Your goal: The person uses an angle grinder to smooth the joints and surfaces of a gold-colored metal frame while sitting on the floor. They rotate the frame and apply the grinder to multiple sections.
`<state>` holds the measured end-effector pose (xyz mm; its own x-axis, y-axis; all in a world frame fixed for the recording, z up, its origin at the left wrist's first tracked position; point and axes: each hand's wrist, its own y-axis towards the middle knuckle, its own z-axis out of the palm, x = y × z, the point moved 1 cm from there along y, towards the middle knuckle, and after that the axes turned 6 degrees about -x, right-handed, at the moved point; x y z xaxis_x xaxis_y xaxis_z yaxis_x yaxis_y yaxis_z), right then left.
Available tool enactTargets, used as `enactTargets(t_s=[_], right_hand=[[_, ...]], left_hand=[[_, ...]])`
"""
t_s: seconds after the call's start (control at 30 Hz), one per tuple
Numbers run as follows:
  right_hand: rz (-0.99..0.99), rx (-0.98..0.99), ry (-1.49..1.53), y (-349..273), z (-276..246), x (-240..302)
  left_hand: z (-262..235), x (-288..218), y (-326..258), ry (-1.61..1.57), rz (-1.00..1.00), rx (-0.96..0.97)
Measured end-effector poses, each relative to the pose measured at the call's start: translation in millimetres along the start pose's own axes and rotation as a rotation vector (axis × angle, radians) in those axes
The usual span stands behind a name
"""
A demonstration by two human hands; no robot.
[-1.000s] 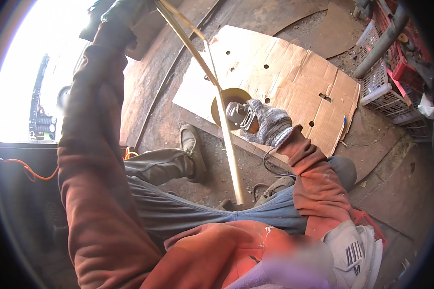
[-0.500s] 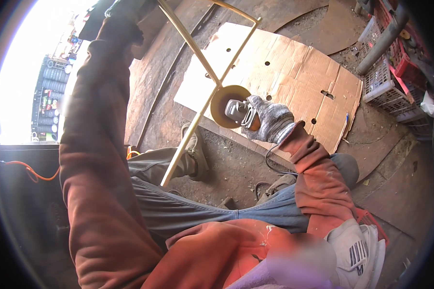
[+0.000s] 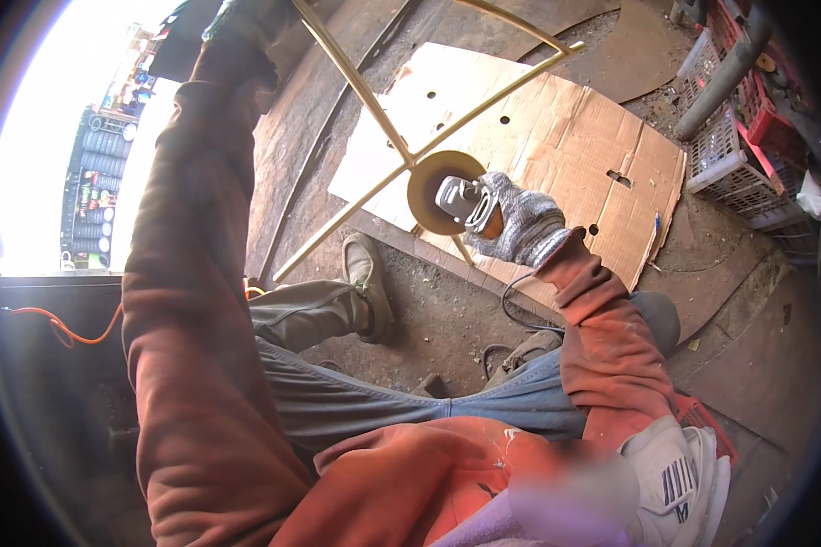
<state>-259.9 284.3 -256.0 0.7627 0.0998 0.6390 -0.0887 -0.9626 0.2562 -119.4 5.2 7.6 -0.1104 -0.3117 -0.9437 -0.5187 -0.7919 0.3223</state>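
Note:
My right hand (image 3: 523, 221), in a grey knitted glove, is wrapped round an angle grinder (image 3: 459, 202) with a large round disc (image 3: 426, 195). The disc's upper left edge is at the crossing of a thin gold-coloured metal frame (image 3: 347, 68); whether it touches is hard to tell. One bar of the frame slants from lower left to upper right, and another runs up past the top edge. A short bar end shows below the disc. My left hand (image 3: 246, 20) is stretched out to the top left near the frame, dark and cut off, its fingers hidden.
Flattened cardboard (image 3: 556, 137) lies on the dirty floor beneath the frame. Plastic crates (image 3: 734, 169) and a thick pipe (image 3: 725, 77) stand at the right. A cord (image 3: 520, 305) trails below the grinder. An orange cable (image 3: 82, 339) hangs at the left. My shoe (image 3: 365, 273) is near the cardboard.
The frame has turned clockwise: its cross bar's upper end swung right and its lower end swung up and left. My right hand and the grinder have shifted slightly right.

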Motion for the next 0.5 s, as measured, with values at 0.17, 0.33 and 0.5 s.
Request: enactTargets(t_s=[0.17,0.33,0.5], right_hand=[[0.033,0.058,0.026,2.9,-10.2,3.6],[0.014,0.055,0.021,2.4,-2.8,-0.7],[-0.021,0.003,0.082,3.2,-6.1,9.6]], left_hand=[[8.2,-2.7,4.8,-0.003,0.01,0.01],[13.0,-1.1,5.8,-0.004,0.021,0.004],[21.0,-12.4,4.1,0.02,0.029,0.019]])
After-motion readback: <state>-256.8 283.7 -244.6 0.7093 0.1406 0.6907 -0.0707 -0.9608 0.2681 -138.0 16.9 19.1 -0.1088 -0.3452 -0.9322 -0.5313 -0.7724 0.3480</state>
